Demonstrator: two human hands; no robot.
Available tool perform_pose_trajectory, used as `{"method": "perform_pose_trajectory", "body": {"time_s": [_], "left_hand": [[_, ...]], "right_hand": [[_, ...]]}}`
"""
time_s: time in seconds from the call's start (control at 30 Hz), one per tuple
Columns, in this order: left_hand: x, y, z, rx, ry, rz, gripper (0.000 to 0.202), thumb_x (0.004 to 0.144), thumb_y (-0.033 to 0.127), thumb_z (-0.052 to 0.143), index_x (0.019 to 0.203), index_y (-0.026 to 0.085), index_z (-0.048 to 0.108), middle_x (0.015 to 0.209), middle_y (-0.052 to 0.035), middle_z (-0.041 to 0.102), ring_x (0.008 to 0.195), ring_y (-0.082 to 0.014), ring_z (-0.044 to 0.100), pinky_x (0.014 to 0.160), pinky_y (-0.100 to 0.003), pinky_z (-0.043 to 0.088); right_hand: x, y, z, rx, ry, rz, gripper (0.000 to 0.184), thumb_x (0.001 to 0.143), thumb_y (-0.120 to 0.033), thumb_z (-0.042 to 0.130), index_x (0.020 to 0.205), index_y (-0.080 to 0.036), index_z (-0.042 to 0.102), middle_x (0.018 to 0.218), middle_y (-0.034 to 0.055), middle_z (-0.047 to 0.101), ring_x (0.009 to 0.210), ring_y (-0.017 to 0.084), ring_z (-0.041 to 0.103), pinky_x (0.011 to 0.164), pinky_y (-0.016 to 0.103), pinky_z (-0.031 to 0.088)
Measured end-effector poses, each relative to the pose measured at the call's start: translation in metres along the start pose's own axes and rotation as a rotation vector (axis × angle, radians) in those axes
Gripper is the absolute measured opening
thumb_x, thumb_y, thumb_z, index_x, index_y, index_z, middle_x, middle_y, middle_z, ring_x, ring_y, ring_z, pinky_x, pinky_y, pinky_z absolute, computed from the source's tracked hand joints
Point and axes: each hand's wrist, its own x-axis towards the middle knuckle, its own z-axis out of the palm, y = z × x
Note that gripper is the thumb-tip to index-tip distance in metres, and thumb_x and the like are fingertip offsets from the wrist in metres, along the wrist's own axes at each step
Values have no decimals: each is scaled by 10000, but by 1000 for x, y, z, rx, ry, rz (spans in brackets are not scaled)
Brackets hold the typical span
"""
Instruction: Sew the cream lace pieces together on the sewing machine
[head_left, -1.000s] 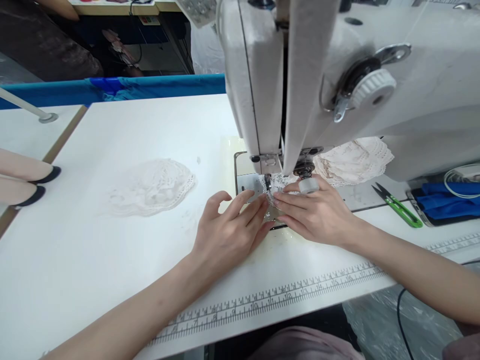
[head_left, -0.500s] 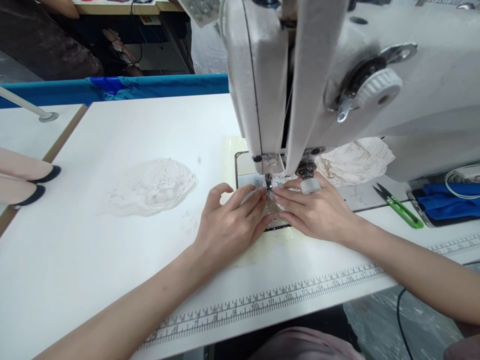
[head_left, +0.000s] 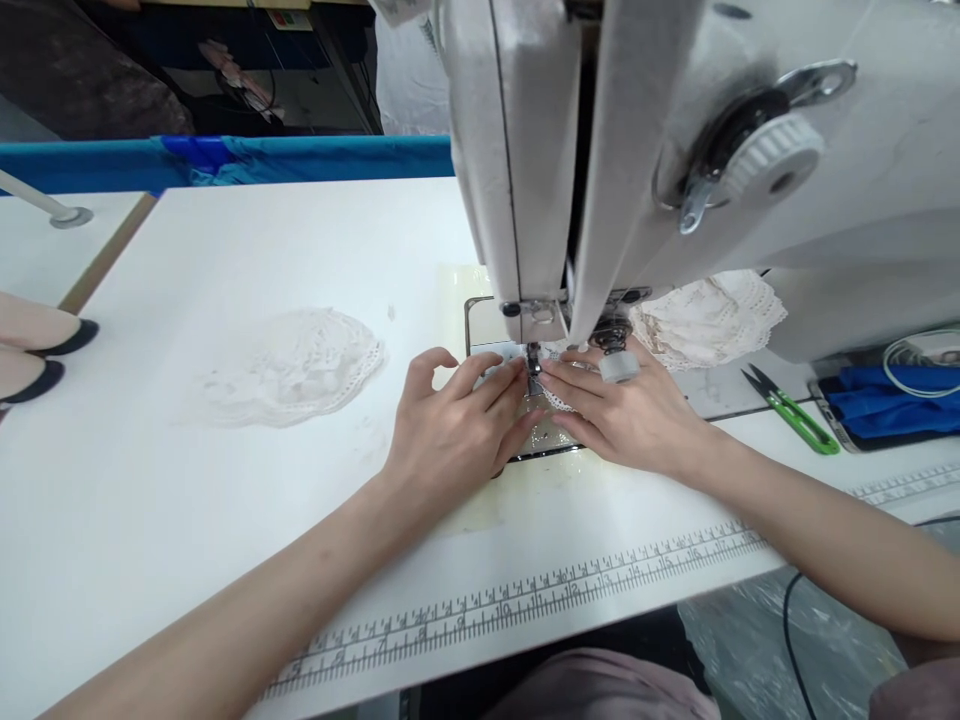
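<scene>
Since a second ago, less lace shows beside the needle, back from the front edge of the table; probably feeding through. Left hand spread nearby; right hand spread, fingers flat over lace.

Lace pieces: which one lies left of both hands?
The white lace on the tabletop, away from the sewing machine; other lace lies under the machine, by the right hand.

Palm down, the left hand arches, its little finger crooked; the right hand lies flatter, its fingers just beside the left's. Bare forearms slant back from the fingers to either side.
</scene>
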Motion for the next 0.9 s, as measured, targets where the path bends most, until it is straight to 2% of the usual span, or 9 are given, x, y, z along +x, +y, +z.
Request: {"method": "perform_pose_trajectory", "body": {"time_s": [0.4, 0.53, 0.63, 0.7, 0.77, 0.83, 0.9], "left_hand": [[2, -1, -1, 14, -15, -13, 184, 904, 301, 566, 1037, 196, 640, 1044, -39, 733, 969, -218, 654, 825, -418, 389], [2, 2, -4, 49, 3, 2, 165, 910, 280, 558, 1038, 217, 641, 1055, -31, 730, 960, -215, 652, 815, -419, 394], [2, 10, -6, 43, 31, 15, 175, 890, 243, 589, 1052, 201, 643, 1045, -26, 732, 902, -201, 652, 772, -397, 405], [2, 14, -7, -32, -3, 27, 255, 884, 263, 600, 1123, 175, 624, 1089, -34, 720, 900, -201, 642, 736, -383, 418], [2, 13, -10, -97, -61, 53, 308, 899, 322, 579, 1167, 172, 607, 1155, -32, 695, 950, -209, 626, 731, -382, 425], [1, 4, -14, -54, -65, 82, 239, 910, 374, 557, 1051, 208, 654, 1075, -10, 724, 948, -216, 621, 748, -395, 415], [0, -7, -20, 90, -18, 69, 197, 900, 375, 571, 804, 232, 666, 802, -5, 743, 847, -222, 627, 744, -413, 394]], "right_hand": [[0, 1, 0, 28, 7, -5, 306, 971, -303, 452, 1089, -130, 675, 1083, 84, 715, 1028, 214, 593, 980, 413, 338], [1, 5, 0, 51, 39, 8, 276, 960, -315, 471, 1055, -169, 685, 1039, 60, 725, 1018, 215, 585, 974, 423, 342], [2, 9, 4, 16, 62, 91, 239, 927, -163, 468, 1026, -170, 686, 1011, 63, 717, 1037, 218, 565, 974, 427, 358], [4, 12, 7, -11, 42, 112, 292, 895, -69, 428, 1024, -147, 678, 1028, 84, 702, 1054, 214, 554, 985, 419, 365], [5, 13, 6, -17, 2, 96, 320, 884, -45, 398, 1020, -133, 674, 1055, 99, 687, 1068, 208, 546, 1008, 415, 357], [5, 13, 1, -12, -5, 94, 284, 910, -120, 409, 971, -144, 685, 999, 89, 691, 1028, 214, 553, 1018, 426, 350], [4, 13, -5, -13, 27, 121, 263, 922, -212, 440, 885, -168, 696, 849, 61, 688, 923, 219, 563, 1011, 436, 354]]}}
